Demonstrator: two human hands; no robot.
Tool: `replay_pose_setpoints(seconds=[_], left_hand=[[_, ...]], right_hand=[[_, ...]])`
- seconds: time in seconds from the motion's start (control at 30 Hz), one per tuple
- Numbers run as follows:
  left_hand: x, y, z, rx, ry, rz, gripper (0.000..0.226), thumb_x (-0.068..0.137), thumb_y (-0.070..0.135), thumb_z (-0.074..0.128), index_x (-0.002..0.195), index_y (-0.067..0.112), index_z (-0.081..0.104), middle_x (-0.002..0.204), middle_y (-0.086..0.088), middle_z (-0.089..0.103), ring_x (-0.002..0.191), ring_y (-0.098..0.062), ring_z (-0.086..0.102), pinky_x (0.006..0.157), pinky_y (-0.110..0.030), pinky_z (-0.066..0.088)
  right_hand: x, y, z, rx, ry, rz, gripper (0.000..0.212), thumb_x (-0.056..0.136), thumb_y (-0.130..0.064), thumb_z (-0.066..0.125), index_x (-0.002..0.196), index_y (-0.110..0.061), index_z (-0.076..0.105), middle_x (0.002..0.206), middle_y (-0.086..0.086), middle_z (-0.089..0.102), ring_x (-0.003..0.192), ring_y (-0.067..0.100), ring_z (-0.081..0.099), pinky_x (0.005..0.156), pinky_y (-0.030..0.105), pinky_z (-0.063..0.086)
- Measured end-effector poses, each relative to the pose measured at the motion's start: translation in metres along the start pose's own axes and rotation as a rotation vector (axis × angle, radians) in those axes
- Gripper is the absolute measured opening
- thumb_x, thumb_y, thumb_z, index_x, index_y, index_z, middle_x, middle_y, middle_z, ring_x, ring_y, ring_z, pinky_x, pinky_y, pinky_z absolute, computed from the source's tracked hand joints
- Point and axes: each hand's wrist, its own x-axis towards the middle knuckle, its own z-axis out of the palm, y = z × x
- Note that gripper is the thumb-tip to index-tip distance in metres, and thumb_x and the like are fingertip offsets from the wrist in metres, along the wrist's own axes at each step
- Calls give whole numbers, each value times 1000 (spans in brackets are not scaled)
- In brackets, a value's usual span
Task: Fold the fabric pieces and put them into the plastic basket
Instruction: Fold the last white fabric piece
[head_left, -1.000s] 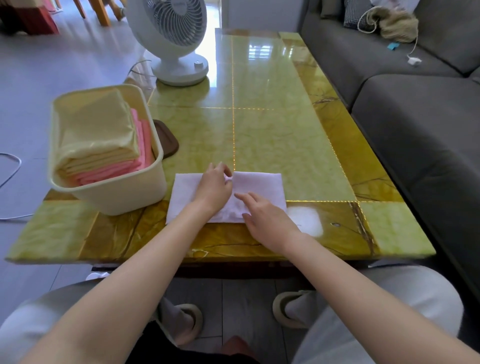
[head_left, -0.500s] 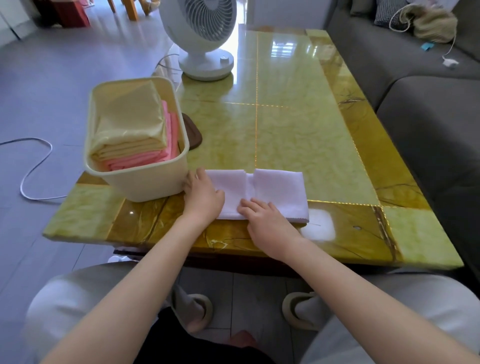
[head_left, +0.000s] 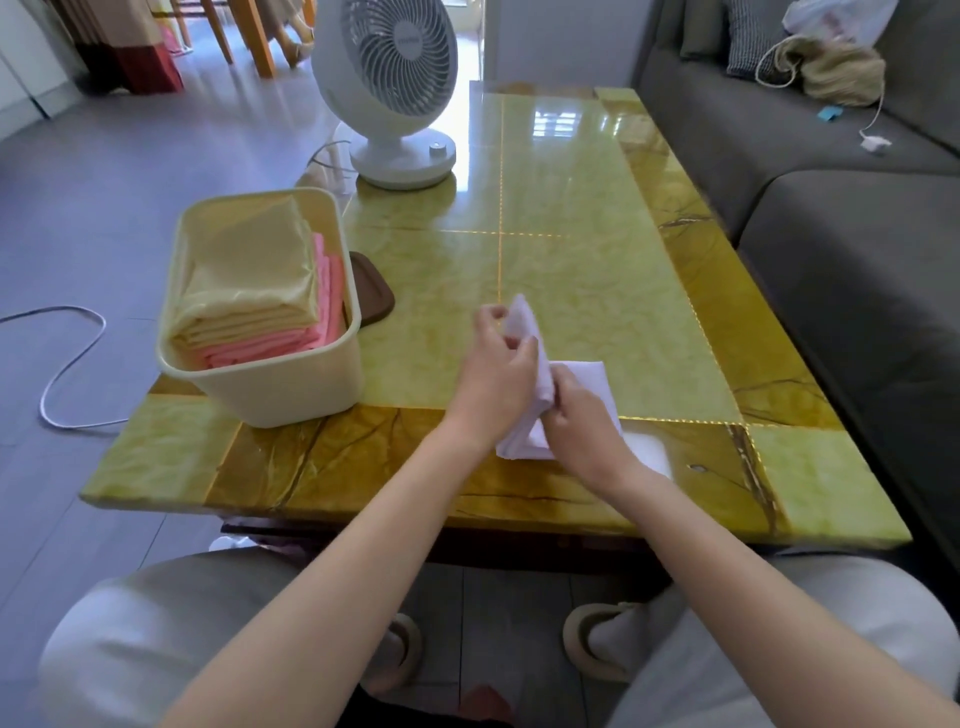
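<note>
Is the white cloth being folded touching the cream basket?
Apart. The head view shows a stretch of bare green tabletop between the white cloth and the cream basket.

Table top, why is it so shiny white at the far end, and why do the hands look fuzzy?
Head view: the glossy table mirrors bright light beside the fan, washing that end out; head view again: the left hand, right hand and white cloth look slightly smeared, likely motion blur.

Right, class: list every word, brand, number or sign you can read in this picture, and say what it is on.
Mark on the fan grille hub: too blurred to read.
Faint pink print on the plastic bag on the sofa: too blurred to read.
No other text shows.
</note>
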Motion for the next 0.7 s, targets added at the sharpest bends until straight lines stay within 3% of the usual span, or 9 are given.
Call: replay_pose_setpoints(seconds=[0.07,0.13,0.2,0.3,0.4,0.5,0.6,0.7], left_hand=[[-1,4,21,40,-103,37,35,96,15,44,131,11,38,114,-9,58,105,-30,59,94,-43,48],[-1,0,37,130,-177,46,35,97,11,42,131,11,40,121,-8,58,109,-27,57,97,-35,44],[-1,-4,53,206,-264,28,38,95,4,37,133,10,40,128,-9,54,114,-25,53,97,-27,38],[-4,-15,69,407,-406,47,42,95,1,35,136,7,38,135,-10,49,115,-20,48,88,-18,33],[-6,-23,72,485,-463,113,43,94,-2,35,135,7,41,136,-11,48,123,-23,47,98,-25,36],[-4,-30,65,640,-392,242,44,91,-3,37,131,13,47,134,-6,48,123,-23,44,100,-30,33],[2,-40,53,868,-289,308,45,91,6,40,135,17,43,142,-3,40,131,-23,33,103,-35,27],[5,-46,48,935,-355,259,45,95,16,42,139,16,36,151,-6,27,138,-25,23,108,-39,26]], right_hand=[[5,15,-21,98,105,100,24,97,-10,36,100,-14,59,95,2,66,91,16,61,85,28,50],[5,31,-37,104,175,227,35,101,-27,32,97,-10,62,97,11,68,95,26,62,88,44,49],[2,41,-48,18,183,336,49,101,-39,27,90,-7,62,86,11,64,87,29,59,77,35,44],[0,53,-48,-115,175,437,50,100,-43,30,69,-10,51,68,4,53,79,29,52,70,33,34],[1,69,-45,-153,187,441,34,97,-34,44,75,-10,52,77,7,57,82,27,52,68,30,33],[3,71,-47,-175,185,447,29,96,-27,46,86,-3,58,84,14,63,83,31,57,67,32,36],[8,76,-47,-239,198,464,28,97,-21,41,83,-1,55,91,20,61,85,33,56,66,32,35],[13,74,-47,-268,206,517,23,94,-18,39,74,-8,45,93,20,50,80,31,50,61,30,33]])
